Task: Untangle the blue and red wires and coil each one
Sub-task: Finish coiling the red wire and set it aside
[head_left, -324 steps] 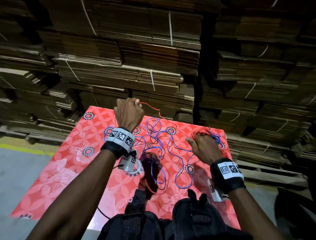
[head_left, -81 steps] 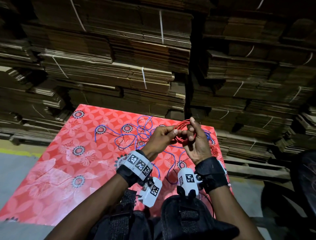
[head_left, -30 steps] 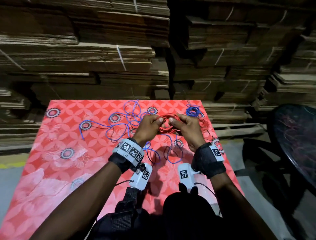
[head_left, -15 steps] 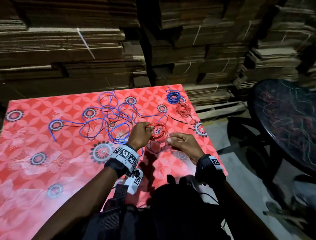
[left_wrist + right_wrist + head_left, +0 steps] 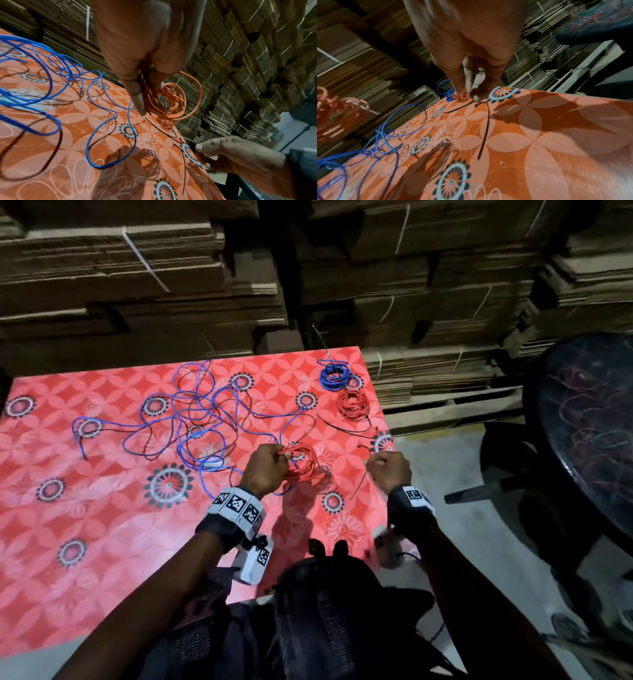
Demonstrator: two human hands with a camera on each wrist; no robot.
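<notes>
Red coil [image 5: 301, 462] gripped in the left hand [image 5: 265, 470] above the table [image 5: 102, 508]; right hand [image 5: 388, 470] pinches a black tie [image 5: 483, 129]; blue wire [image 5: 191, 419] lies loose.

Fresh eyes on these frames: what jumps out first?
The bright red flowered table top dominates, with a loose blue wire sprawled in loops across its far middle. Just above it, the left hand grips a freshly wound red coil, while the right hand pinches a thin black tie near the right edge. Two finished coils, one blue and one red, lie at the far right corner.
</notes>
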